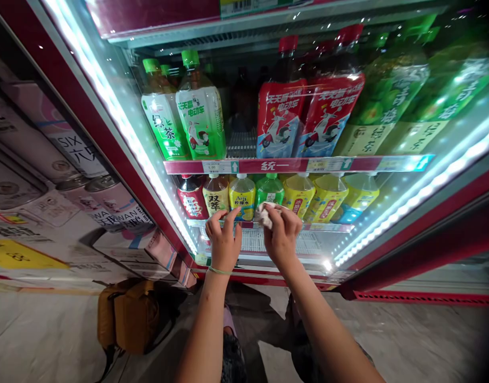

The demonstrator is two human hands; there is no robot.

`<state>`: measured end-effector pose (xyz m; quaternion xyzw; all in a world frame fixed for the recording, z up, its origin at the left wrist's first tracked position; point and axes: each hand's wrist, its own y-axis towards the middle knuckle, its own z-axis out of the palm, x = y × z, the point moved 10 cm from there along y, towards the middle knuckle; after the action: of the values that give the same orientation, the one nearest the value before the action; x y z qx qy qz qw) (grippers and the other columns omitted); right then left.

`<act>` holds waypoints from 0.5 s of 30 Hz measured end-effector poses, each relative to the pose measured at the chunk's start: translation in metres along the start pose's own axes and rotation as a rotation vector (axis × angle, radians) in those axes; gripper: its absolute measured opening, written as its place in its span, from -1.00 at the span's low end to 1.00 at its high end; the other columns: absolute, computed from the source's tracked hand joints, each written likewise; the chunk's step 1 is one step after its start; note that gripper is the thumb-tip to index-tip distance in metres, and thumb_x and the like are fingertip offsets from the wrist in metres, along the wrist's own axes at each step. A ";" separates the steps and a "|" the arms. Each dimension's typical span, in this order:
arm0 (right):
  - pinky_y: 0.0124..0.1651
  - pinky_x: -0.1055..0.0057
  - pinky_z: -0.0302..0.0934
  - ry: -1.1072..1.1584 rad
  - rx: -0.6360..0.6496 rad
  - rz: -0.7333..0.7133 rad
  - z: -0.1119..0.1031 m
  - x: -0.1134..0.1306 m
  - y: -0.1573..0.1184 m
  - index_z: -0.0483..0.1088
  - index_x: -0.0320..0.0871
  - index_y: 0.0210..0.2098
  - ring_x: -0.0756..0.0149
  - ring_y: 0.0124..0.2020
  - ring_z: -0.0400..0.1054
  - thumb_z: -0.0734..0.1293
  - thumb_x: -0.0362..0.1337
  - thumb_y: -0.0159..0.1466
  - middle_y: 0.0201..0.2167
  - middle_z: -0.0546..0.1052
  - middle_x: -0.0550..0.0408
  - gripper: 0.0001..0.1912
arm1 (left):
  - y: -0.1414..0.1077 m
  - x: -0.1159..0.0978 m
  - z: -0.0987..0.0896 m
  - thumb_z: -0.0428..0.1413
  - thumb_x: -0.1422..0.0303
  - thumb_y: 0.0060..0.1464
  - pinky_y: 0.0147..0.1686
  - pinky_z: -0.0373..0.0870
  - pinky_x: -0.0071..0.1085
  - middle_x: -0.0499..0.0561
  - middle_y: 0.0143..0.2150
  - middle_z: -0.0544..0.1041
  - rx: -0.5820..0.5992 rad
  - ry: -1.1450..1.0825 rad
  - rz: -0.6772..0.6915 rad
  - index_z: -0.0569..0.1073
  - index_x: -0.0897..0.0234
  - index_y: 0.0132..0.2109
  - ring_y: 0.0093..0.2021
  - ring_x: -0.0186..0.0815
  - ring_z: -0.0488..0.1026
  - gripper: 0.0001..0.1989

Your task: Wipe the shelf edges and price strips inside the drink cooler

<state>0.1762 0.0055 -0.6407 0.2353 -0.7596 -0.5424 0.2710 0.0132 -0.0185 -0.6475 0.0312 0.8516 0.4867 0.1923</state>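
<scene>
My right hand [283, 229] grips a crumpled white cloth or tissue [265, 214] between thumb and fingers, in front of the lower shelf of a lit drinks fridge [244, 268]. To its left, my left hand [225, 236] is raised with bent fingers apart and nothing in them. A green band circles that wrist. Behind my hands stands a row of drinks: a yellow lemon-water bottle [242, 194], a green bottle [269, 187] and a yellow bottle [299, 192]. Whether my fingers touch a glass pane, I cannot tell.
Large green-tea bottles [200, 114] and red-labelled bottles [281, 117] fill the upper shelf, above a red price strip [274, 165]. Pink and white can packs [74, 149] are stacked at the left. A brown backpack [134, 316] sits on the floor, with white sheets [276, 363] nearby.
</scene>
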 end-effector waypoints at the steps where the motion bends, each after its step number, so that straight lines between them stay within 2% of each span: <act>1: 0.23 0.11 0.23 -0.015 -0.056 0.049 -0.006 -0.007 0.001 0.16 0.08 0.43 0.08 0.17 0.28 0.27 -0.37 0.43 0.09 0.35 -0.11 -0.38 | 0.000 0.001 -0.001 0.13 0.48 0.27 0.21 0.31 -0.05 0.14 0.08 0.32 -0.003 0.001 -0.002 0.43 0.10 0.23 0.12 -0.12 0.35 -0.58; 3: 0.19 0.08 0.25 -0.034 -0.155 0.151 -0.015 -0.020 0.002 0.23 0.11 0.39 0.05 0.19 0.23 0.26 -0.38 0.43 0.10 0.29 -0.12 -0.42 | 0.000 0.001 -0.001 0.13 0.47 0.28 0.19 0.33 -0.06 0.14 0.08 0.32 -0.005 0.006 -0.001 0.42 0.10 0.23 0.11 -0.13 0.35 -0.59; 5: 0.16 0.11 0.26 -0.018 -0.175 0.192 -0.015 -0.021 0.004 0.29 0.13 0.36 0.04 0.20 0.21 0.27 -0.40 0.42 0.11 0.27 -0.11 -0.43 | 0.000 0.002 -0.001 0.13 0.47 0.29 0.20 0.33 -0.06 0.14 0.08 0.32 0.001 0.012 0.002 0.41 0.09 0.24 0.11 -0.13 0.35 -0.59; 9: 0.13 0.21 0.24 0.017 0.028 -0.022 0.013 0.014 0.000 0.35 0.12 0.31 0.15 0.06 0.28 0.35 -0.42 0.38 0.03 0.38 -0.04 -0.44 | 0.000 0.004 -0.001 0.12 0.50 0.27 0.21 0.32 -0.06 0.13 0.09 0.32 0.008 0.012 0.001 0.41 0.09 0.24 0.12 -0.13 0.35 -0.57; 11: 0.12 0.23 0.23 0.016 0.053 -0.067 0.017 0.021 -0.003 0.36 0.12 0.29 0.17 0.03 0.29 0.36 -0.42 0.37 0.00 0.41 -0.03 -0.45 | 0.000 0.005 -0.002 0.12 0.50 0.27 0.20 0.32 -0.06 0.14 0.08 0.32 0.003 0.016 0.001 0.41 0.11 0.23 0.11 -0.12 0.36 -0.58; 15: 0.12 0.19 0.23 0.060 -0.128 0.135 -0.001 0.000 0.002 0.21 0.07 0.39 0.16 0.07 0.30 0.28 -0.46 0.38 0.03 0.38 -0.06 -0.36 | 0.000 0.006 -0.004 0.13 0.45 0.30 0.19 0.33 -0.07 0.15 0.07 0.32 0.001 0.013 0.009 0.42 0.16 0.23 0.10 -0.12 0.35 -0.62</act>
<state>0.1767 0.0055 -0.6384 0.1821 -0.7292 -0.5628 0.3441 0.0065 -0.0204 -0.6470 0.0320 0.8529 0.4875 0.1844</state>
